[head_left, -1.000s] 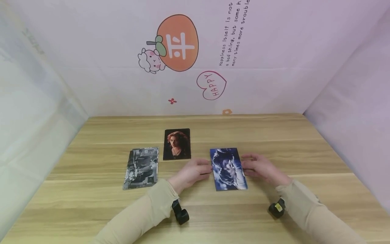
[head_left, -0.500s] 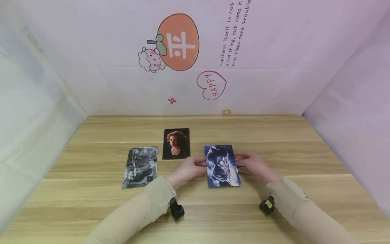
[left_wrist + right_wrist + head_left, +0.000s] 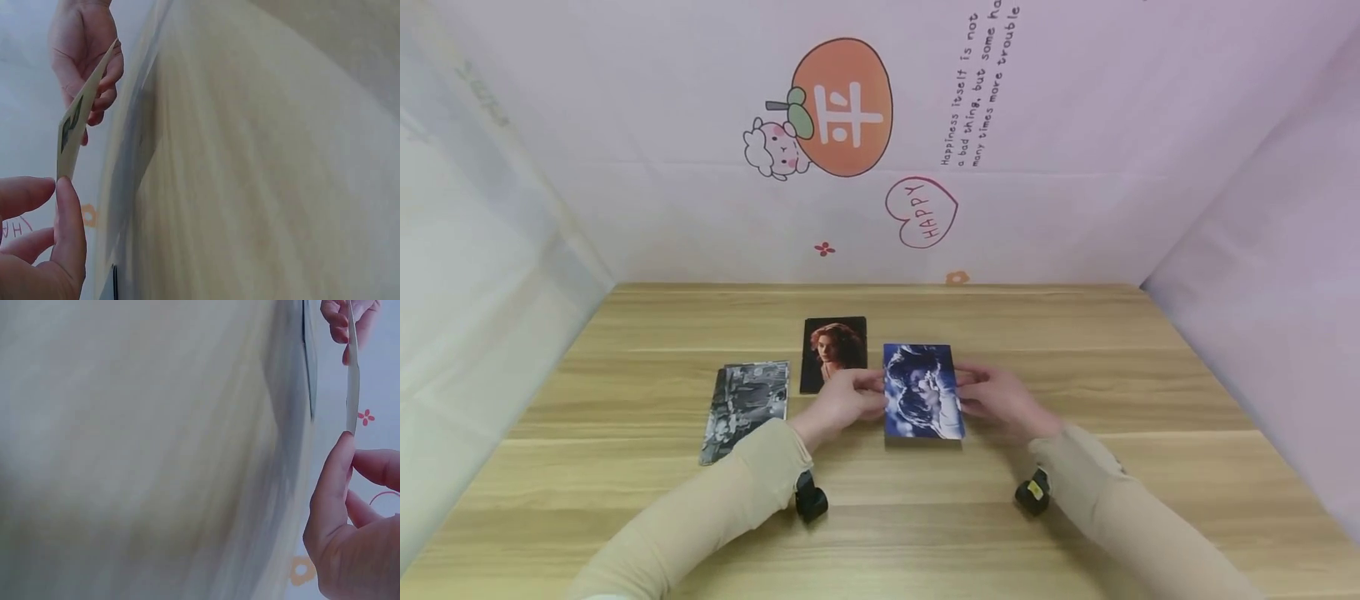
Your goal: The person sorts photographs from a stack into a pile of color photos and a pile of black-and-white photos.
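Between both hands a blue-toned photo card (image 3: 922, 392) is raised over the table, with a strip of shadow under its near edge. My left hand (image 3: 844, 400) pinches its left edge between thumb and fingers. At the right edge, my right hand (image 3: 1000, 400) pinches it the same way. Both wrist views show the card edge-on, its pale underside (image 3: 81, 119) bearing a small dark print in the left wrist view. Just behind the left hand lies a dark portrait photo card (image 3: 833, 346), partly covered by the fingers. Black-and-white photo cards (image 3: 748, 404) lie in a pile left of it.
The wood-grain table (image 3: 910, 533) runs back to a white printed cloth (image 3: 1037, 225) standing as a rear wall. More pale cloth hangs at both sides. A small black camera (image 3: 811, 498) sits on the left wrist and another camera (image 3: 1033, 493) on the right.
Both hands have moved left and a little away from the body, bringing the blue photo card up off the table and close beside the portrait card. The other cards have stayed put.
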A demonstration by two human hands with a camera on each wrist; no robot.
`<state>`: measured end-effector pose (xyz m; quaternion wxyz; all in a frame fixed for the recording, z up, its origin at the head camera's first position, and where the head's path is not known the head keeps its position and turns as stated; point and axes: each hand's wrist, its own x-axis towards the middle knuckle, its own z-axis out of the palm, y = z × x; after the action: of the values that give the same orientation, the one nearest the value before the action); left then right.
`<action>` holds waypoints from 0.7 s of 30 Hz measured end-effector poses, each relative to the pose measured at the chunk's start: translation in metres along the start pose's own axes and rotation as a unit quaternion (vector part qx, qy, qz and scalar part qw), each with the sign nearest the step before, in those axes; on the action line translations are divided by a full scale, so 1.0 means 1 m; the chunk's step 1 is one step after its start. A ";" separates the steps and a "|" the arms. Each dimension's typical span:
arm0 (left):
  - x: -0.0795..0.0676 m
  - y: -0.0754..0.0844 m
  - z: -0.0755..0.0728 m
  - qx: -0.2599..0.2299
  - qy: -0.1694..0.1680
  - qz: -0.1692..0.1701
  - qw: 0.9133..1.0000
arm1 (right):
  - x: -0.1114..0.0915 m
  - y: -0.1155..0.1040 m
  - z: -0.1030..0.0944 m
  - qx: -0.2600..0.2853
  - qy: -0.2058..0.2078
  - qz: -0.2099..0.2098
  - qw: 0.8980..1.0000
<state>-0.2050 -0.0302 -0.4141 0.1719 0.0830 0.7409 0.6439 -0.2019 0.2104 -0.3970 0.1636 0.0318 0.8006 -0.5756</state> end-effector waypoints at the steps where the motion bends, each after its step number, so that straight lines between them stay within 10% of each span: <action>1: 0.000 0.001 -0.003 0.004 0.007 -0.001 1.000 | 0.001 -0.002 0.002 0.000 0.001 -0.002 1.000; 21: -0.004 0.011 -0.074 0.129 0.060 -0.006 0.990 | 0.044 -0.050 0.058 0.032 0.023 -0.037 0.999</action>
<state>-0.2286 -0.0982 -0.3947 0.1187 0.0616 0.8272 0.5458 -0.2419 0.1337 -0.3809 0.1225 0.0205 0.7859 -0.6058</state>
